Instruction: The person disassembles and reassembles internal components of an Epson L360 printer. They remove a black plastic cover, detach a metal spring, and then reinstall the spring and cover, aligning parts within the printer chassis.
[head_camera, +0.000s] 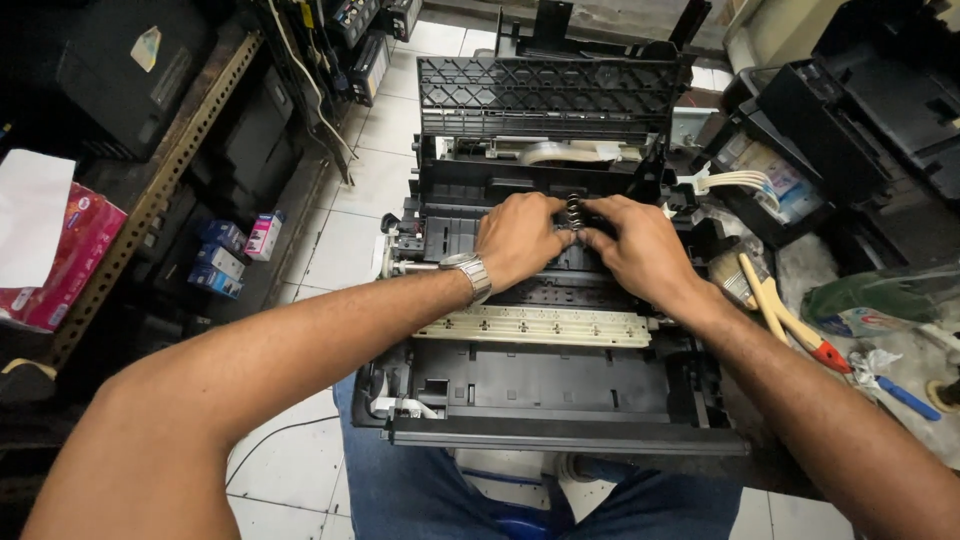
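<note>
An opened black printer chassis (560, 385) rests on the person's lap, its lid (548, 97) raised; a pale ribbed strip (530, 327) lies across its inner bed. Over the middle, the left hand (518, 238) and right hand (640, 248) press close together, fingertips pinching a small coiled metal spring (573, 211) between them. Most of the spring and the part beneath it are hidden by the fingers. On the left, a pink tissue box (62, 262) holds white tissue and is cut off by the frame edge.
</note>
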